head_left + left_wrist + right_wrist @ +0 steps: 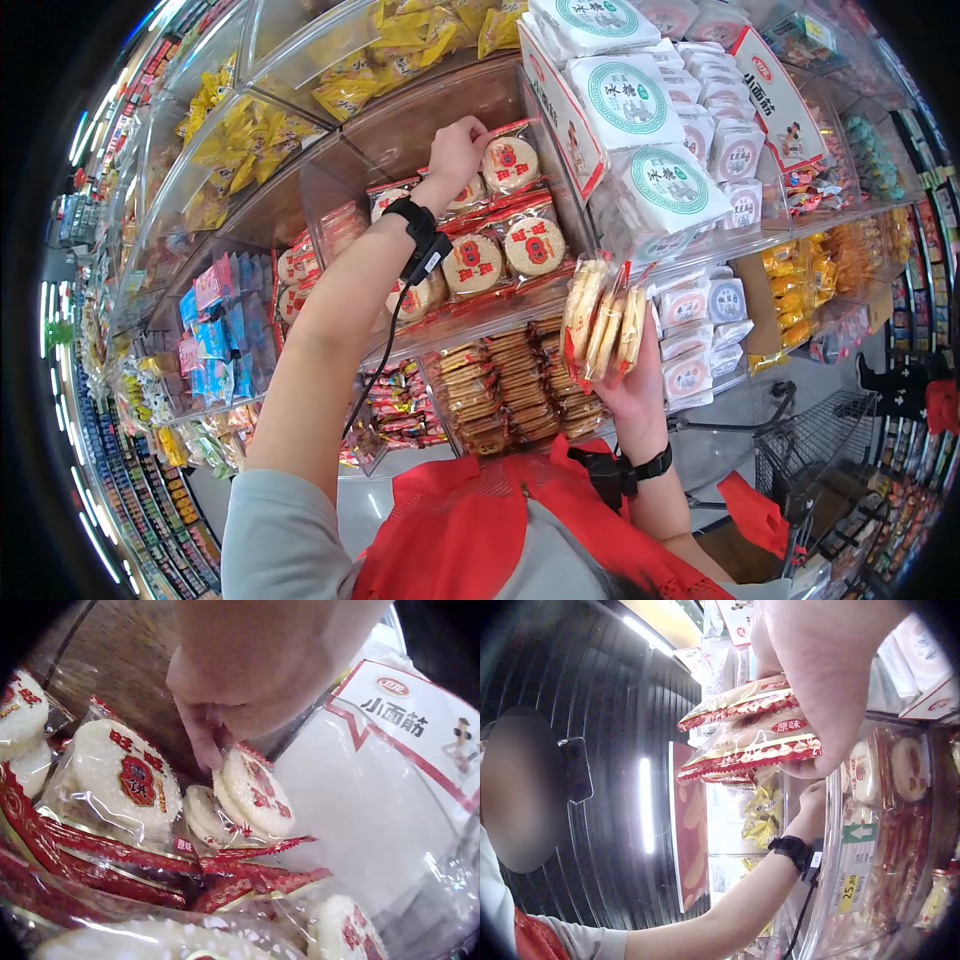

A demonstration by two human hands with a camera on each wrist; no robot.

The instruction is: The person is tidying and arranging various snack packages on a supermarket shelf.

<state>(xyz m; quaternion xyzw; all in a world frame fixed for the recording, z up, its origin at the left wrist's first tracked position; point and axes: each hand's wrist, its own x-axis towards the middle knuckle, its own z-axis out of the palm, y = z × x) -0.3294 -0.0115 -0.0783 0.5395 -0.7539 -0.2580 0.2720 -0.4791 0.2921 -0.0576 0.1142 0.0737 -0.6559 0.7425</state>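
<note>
The right hand (640, 395) held several cracker packets (603, 325) upright in front of the bin (395, 145). Inside it, the left hand (458, 158) curled its fingers at the upper edge of another packet (510, 166), apparently pinching it, though the fingertips were partly hidden. White packs (630, 95) stood just beside the bin, behind a sign (562, 115).

In the head view, your left hand (458, 158) has bare wood (385, 140) free at nine o'clock; the red-edged sign (562, 115) blocks three.
</note>
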